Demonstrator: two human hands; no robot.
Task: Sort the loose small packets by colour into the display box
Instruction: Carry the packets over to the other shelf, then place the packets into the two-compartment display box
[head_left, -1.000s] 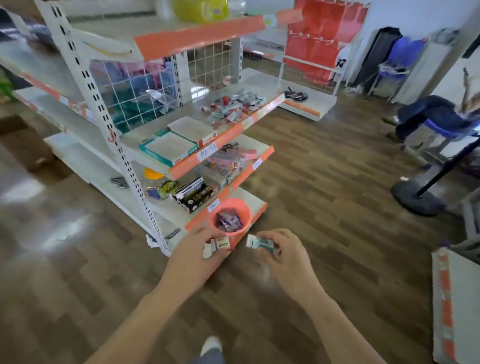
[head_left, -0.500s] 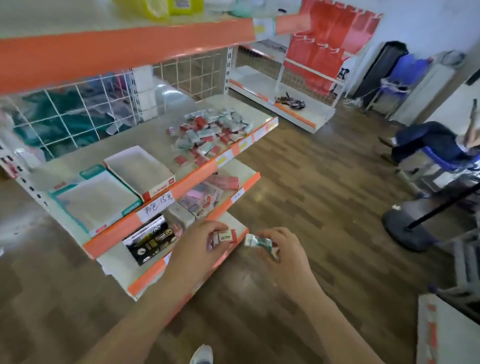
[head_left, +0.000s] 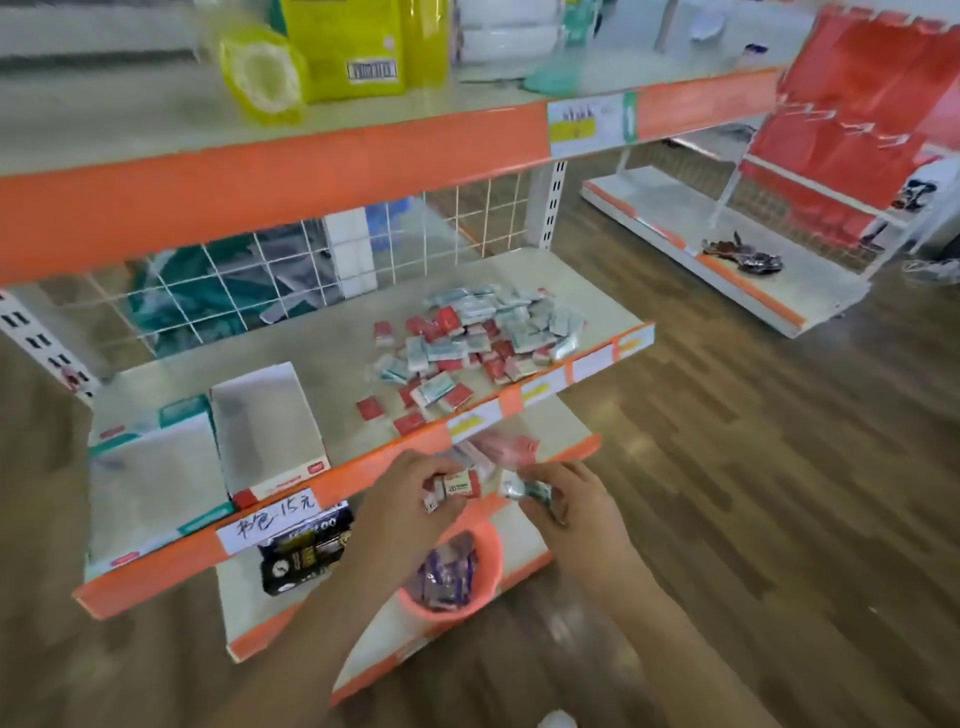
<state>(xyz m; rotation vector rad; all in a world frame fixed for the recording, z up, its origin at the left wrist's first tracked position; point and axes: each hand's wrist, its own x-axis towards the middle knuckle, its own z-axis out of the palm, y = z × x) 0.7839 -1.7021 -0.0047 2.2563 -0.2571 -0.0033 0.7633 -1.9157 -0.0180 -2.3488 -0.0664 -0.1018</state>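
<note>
1. The left hand (head_left: 402, 501), at lower centre of the frame, pinches a small stack of red and white packets (head_left: 457, 488) between curled fingers.
2. The right hand (head_left: 563, 506), just beside it, grips a pale green packet (head_left: 524, 491) with curled fingers.
3. Both hands hover just in front of the orange edge of the middle shelf (head_left: 332, 369).
4. A loose heap of red and pale blue-green packets (head_left: 467, 338) lies on that shelf, right of centre.
5. Two open display boxes (head_left: 218, 447) stand side by side at the shelf's left end; their white insides look empty.
6. A pink bowl (head_left: 480, 571) holding purple packets sits on a lower shelf, beneath the hands.
</note>
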